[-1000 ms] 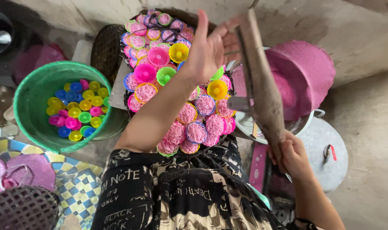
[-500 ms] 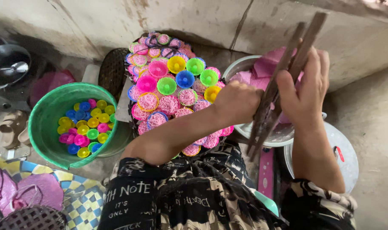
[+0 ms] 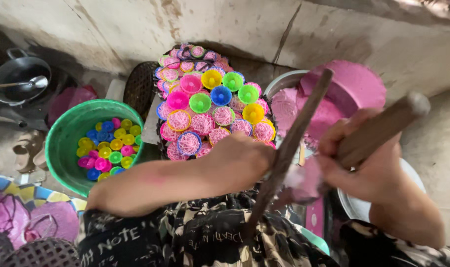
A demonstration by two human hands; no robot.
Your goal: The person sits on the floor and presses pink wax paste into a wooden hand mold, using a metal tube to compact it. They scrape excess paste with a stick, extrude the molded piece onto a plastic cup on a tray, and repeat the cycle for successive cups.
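Note:
My left hand (image 3: pixel 239 160) is closed around the lower part of a dark wooden handle (image 3: pixel 296 136) that slants up to the right. Gripping a second, thicker wooden handle (image 3: pixel 385 123) is my right hand (image 3: pixel 358 165). The two handles meet low between my hands, where a blurred lump of pink dough (image 3: pixel 309 179) sits. Just beyond my left hand lies a round tray (image 3: pixel 161 148) packed with small coloured plastic cups (image 3: pixel 210 79); the near ones hold pink noodle nests (image 3: pixel 202 123), and several farther ones look empty.
A green bucket (image 3: pixel 62 131) with several loose coloured cups (image 3: pixel 106 148) stands at the left. A metal bowl (image 3: pixel 284 81) of pink dough with a pink lid (image 3: pixel 356 84) is behind the handles. A black pan with a ladle (image 3: pixel 20 74) sits far left. A woven basket (image 3: pixel 138 86) leans behind the tray.
Both hands have come down and toward me with the wooden handles. The handles, close together and upright before, now spread apart, with pink dough showing between them.

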